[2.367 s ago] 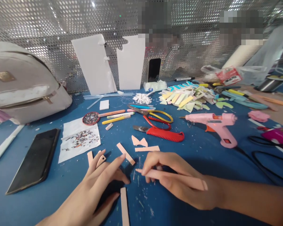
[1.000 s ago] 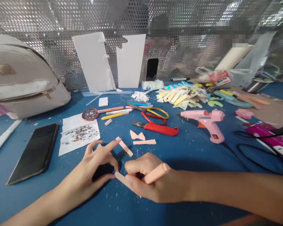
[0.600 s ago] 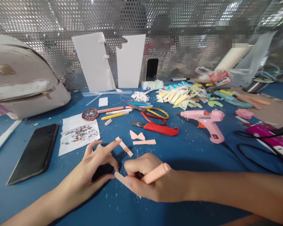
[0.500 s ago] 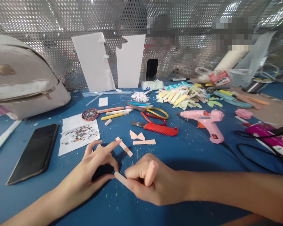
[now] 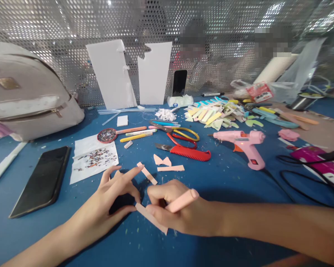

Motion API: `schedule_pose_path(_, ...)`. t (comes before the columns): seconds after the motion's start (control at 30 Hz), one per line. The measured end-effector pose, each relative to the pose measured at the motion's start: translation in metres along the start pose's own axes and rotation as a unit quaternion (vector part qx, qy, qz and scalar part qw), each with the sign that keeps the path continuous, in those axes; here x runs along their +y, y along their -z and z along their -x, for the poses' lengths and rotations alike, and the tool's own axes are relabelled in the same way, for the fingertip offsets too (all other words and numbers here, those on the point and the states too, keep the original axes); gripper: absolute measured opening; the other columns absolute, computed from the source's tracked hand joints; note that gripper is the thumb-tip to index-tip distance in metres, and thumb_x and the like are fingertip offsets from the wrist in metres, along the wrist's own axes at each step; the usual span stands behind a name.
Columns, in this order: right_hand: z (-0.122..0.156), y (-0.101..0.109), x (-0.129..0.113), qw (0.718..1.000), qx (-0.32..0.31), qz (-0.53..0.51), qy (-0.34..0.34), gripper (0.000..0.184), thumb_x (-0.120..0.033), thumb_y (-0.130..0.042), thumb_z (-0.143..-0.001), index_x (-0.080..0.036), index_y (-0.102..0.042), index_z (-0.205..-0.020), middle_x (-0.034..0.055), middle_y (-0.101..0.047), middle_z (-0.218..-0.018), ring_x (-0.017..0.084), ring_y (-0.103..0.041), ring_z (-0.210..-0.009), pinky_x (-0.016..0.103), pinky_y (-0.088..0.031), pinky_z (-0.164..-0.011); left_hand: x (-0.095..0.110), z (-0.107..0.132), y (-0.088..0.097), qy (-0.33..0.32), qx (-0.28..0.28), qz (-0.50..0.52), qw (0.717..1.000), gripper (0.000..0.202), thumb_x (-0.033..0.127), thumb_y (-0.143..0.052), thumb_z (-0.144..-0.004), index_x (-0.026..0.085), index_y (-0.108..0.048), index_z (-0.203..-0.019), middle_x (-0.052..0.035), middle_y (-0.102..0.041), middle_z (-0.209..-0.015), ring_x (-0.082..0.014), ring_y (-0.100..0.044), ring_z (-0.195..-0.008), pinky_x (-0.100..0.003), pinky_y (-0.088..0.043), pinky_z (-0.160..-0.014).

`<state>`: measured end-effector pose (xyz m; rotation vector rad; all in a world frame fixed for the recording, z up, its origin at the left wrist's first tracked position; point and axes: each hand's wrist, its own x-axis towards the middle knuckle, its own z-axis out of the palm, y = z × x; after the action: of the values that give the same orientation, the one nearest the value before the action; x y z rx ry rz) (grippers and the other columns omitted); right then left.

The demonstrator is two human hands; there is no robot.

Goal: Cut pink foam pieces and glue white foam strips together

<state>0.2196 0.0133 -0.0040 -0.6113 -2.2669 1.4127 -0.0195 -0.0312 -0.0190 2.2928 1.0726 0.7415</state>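
Note:
My left hand (image 5: 111, 200) rests on the blue table, thumb and a bent finger pinching the near end of a pink foam strip (image 5: 153, 219), its other fingers raised and spread. My right hand (image 5: 178, 215) is closed around a pink marker (image 5: 182, 200) and presses the same strip with its thumb. The marker's tip is hidden inside my fingers. Other pink foam pieces lie just beyond: a slanted strip (image 5: 147, 173), a bow-shaped cutout (image 5: 161, 160) and a short flat strip (image 5: 170, 168).
A red-handled cutter (image 5: 187, 152) and scissors (image 5: 180, 135) lie ahead, a pink glue gun (image 5: 243, 142) to the right with black cables (image 5: 303, 178). A black phone (image 5: 41, 180) and white paper with glitter (image 5: 93, 159) lie left, a grey backpack (image 5: 25, 100) behind. People sit beyond the perforated screen.
My right hand curled into a fist on the marker and strip. In the last half second the marker swung from upright back to lying across my hand. My left hand stayed put.

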Motion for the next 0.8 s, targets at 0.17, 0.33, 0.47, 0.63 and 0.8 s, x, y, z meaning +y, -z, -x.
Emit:
schedule_pose_path(0.17,-0.0018,0.0003,-0.0011,1.000,0.001,-0.005,0.001,0.037,-0.030,-0.045,-0.094,-0.021,-0.035,-0.060,-0.0059,-0.043,-0.053,0.008,-0.036,-0.048,0.022,-0.029,-0.049,-0.0008,-0.0010,0.0001,0.005,-0.003,0.003,1.000,0.064,0.016,-0.046,-0.106,0.032,-0.014,-0.160,0.0090,-0.069,-0.095,-0.0107,-0.064,-0.092,-0.033,-0.003,-0.119)
schedule_pose_path(0.33,-0.0024,0.0011,-0.0015,1.000,-0.003,-0.010,0.002,0.040,-0.029,-0.045,-0.095,-0.020,-0.034,-0.057,-0.0061,-0.041,-0.052,0.008,-0.035,-0.048,0.023,-0.030,-0.050,-0.0014,-0.0017,-0.0006,0.011,-0.003,0.000,1.000,0.063,0.017,-0.045,-0.107,0.032,-0.015,-0.159,0.0080,-0.069,-0.094,-0.0118,-0.063,-0.091,-0.037,-0.004,-0.119)
schedule_pose_path(0.47,-0.0019,0.0012,-0.0011,1.000,0.007,-0.011,-0.021,0.036,-0.032,-0.051,-0.094,-0.020,-0.038,-0.063,-0.0062,-0.044,-0.056,0.008,-0.038,-0.052,0.022,-0.031,-0.052,-0.0005,-0.0015,-0.0005,0.014,-0.002,-0.010,1.000,0.060,0.019,-0.044,-0.107,0.032,-0.015,-0.159,0.0062,-0.070,-0.094,-0.0134,-0.064,-0.090,-0.042,-0.006,-0.121)
schedule_pose_path(0.63,-0.0020,0.0016,-0.0001,0.999,0.005,-0.025,-0.029,0.038,-0.033,-0.050,-0.094,-0.020,-0.037,-0.061,-0.0061,-0.042,-0.056,0.009,-0.038,-0.051,0.023,-0.031,-0.052,0.0022,-0.0013,0.0012,0.024,-0.013,-0.033,0.999,0.064,0.016,-0.045,-0.105,0.032,-0.013,-0.159,0.0059,-0.071,-0.094,-0.0132,-0.065,-0.090,-0.046,-0.009,-0.122)
schedule_pose_path(0.8,-0.0028,0.0017,-0.0003,1.000,0.005,-0.007,-0.017,0.041,-0.031,-0.048,-0.095,-0.020,-0.032,-0.058,-0.0068,-0.036,-0.053,0.009,-0.033,-0.050,0.025,-0.028,-0.051,0.0023,-0.0010,0.0015,0.023,-0.007,-0.055,0.998,0.067,0.014,-0.045,-0.103,0.032,-0.013,-0.159,0.0060,-0.071,-0.093,-0.0141,-0.066,-0.089,-0.048,-0.015,-0.122)
